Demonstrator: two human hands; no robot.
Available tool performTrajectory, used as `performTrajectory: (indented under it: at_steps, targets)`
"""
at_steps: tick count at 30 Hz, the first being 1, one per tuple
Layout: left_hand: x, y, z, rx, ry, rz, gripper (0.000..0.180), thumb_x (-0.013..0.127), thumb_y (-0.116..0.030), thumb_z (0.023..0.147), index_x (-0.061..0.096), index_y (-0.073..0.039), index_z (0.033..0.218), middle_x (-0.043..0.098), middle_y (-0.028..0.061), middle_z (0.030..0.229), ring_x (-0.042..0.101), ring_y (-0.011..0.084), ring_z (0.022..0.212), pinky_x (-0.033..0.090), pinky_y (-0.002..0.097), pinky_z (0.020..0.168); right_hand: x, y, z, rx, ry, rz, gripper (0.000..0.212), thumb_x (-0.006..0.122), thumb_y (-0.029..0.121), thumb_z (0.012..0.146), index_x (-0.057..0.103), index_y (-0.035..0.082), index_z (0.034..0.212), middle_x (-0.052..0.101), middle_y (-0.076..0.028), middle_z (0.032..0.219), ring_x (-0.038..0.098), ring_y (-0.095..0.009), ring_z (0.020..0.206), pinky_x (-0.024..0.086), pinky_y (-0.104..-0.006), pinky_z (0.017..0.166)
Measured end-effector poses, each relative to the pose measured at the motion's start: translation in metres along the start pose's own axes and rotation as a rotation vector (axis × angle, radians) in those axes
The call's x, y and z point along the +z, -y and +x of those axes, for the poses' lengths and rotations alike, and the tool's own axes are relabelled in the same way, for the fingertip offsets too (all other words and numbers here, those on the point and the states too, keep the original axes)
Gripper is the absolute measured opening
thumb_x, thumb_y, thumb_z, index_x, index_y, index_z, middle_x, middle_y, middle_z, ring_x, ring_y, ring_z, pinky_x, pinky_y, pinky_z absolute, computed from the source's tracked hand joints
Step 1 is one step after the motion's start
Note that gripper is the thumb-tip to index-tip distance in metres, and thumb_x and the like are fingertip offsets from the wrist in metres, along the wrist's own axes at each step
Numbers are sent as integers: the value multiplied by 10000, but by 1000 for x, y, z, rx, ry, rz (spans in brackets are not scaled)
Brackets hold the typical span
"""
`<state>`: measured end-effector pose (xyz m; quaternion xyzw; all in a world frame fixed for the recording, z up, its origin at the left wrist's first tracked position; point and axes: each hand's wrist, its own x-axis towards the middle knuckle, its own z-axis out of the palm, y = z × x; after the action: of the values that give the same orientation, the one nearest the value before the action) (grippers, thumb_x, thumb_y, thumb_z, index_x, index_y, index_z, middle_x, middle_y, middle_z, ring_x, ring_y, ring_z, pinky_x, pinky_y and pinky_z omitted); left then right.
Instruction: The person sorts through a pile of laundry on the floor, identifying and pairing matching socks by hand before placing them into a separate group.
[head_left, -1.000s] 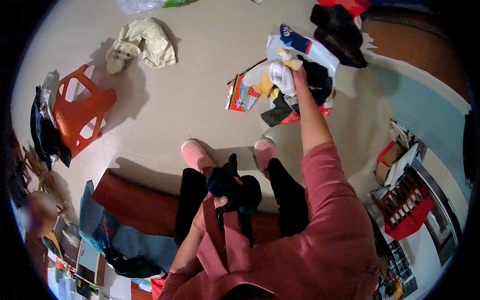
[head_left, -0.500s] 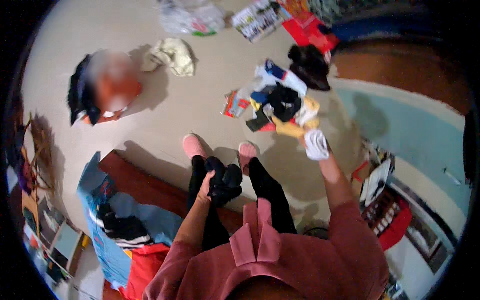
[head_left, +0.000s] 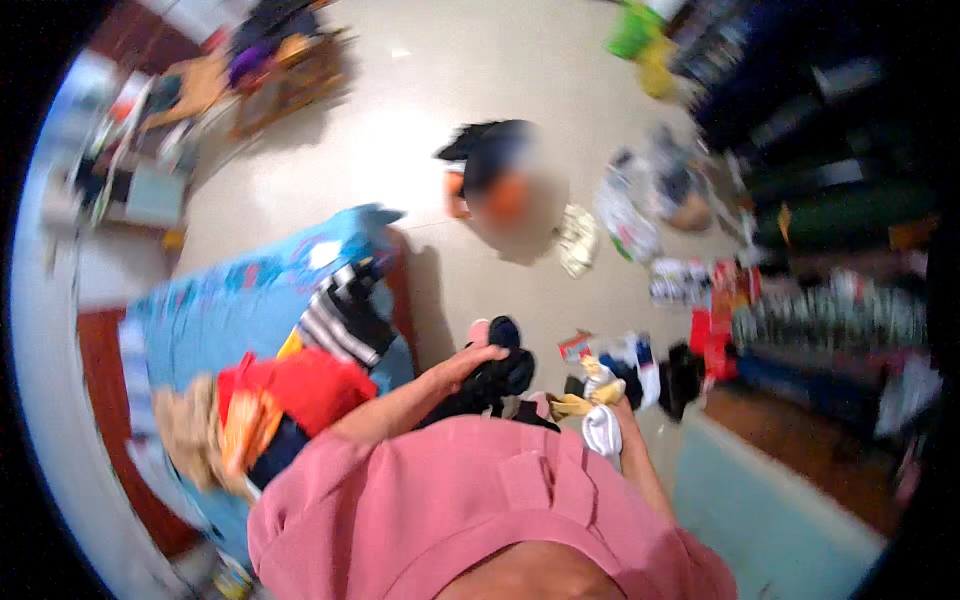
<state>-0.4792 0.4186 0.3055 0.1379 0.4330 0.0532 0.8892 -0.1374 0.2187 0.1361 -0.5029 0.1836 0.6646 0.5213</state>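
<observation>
My left hand (head_left: 477, 362) is closed on a dark bundle of cloth (head_left: 511, 372) in front of my legs. To the right, my right hand (head_left: 622, 408) is blurred, its fingers closed round yellow cloth (head_left: 572, 405). A white cloth (head_left: 602, 432) hangs beside that hand and covers part of it. Just past it lies a small pile of mixed clothes (head_left: 640, 362) on the floor, with a black furry-looking item (head_left: 681, 380) at its right. One pink shoe (head_left: 479, 331) of mine shows beside the dark bundle.
On my left stands a bed (head_left: 270, 290) with a blue cover, bearing red clothes (head_left: 310, 400) and a striped garment (head_left: 345, 318). A person (head_left: 490, 175) is low on the floor ahead, near a pale cloth (head_left: 577, 242). Plastic bags (head_left: 628, 215) and a red bag (head_left: 712, 340) lie at right.
My view has swung left, bringing more of the bed into sight. My right hand has drawn back from the pile with the yellow cloth. My left hand keeps the dark bundle.
</observation>
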Motion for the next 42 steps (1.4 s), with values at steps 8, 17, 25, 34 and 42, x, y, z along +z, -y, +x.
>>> performTrajectory:
  at_steps: [8,17,25,34,42]
  targets:
    - [-61,-73,-55,305,176,-285,410,629,-383,836,591,-75,1105,657,82,982,659,192,837,556,337,713,193,53,37,74,197,-330,370,666,299,846,544,97,1132,646,-92,927,641,-261,787,542,-397,685]
    - [-130,-165,-70,720,30,-772,452,652,-374,809,604,-65,1135,666,111,1050,652,262,944,513,399,899,369,129,116,120,400,-542,351,656,305,857,550,99,1120,645,-84,913,639,-251,768,545,-390,669]
    - [-253,-239,-91,1147,-167,-1019,472,657,-456,792,611,-93,1090,662,93,1058,639,271,974,497,434,921,529,169,189,154,537,-704,334,648,311,867,555,100,1109,644,-76,901,639,-243,750,547,-384,656]
    - [-400,-419,-92,868,-144,-1114,536,640,-491,790,613,-68,1120,659,136,1092,634,306,1002,484,462,946,778,117,304,58,461,-728,226,656,287,871,557,112,974,592,-57,690,589,-215,560,476,-323,494]
    - [-477,-578,-164,766,-114,-1118,554,650,-478,783,594,-74,1158,658,148,1060,648,317,950,515,486,897,952,84,392,98,260,-649,154,610,258,898,568,116,858,581,-36,631,581,-196,519,498,-300,478]
